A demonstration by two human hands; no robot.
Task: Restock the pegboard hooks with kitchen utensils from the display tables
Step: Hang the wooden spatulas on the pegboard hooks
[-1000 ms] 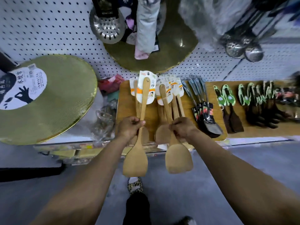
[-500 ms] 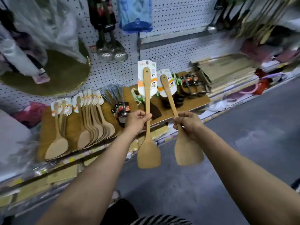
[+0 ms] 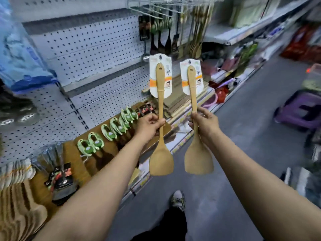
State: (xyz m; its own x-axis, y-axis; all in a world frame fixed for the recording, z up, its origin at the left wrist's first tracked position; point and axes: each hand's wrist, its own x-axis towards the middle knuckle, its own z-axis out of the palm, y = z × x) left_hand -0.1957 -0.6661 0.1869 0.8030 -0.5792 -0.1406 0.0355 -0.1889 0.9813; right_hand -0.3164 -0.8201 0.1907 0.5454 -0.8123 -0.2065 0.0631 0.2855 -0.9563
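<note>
Two wooden spatulas, light and stiff by their look, stood upright over the aisle, the left hand [image 3: 150, 124] gripping one spatula [image 3: 160, 134] mid-handle and the right hand [image 3: 204, 123] gripping the other spatula [image 3: 196, 136] likewise, a sensible hold.

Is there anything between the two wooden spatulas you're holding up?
Nothing hangs between the left spatula and the right spatula; they are apart. The head view shows only distant shelf goods and grey floor through the gap.
</note>
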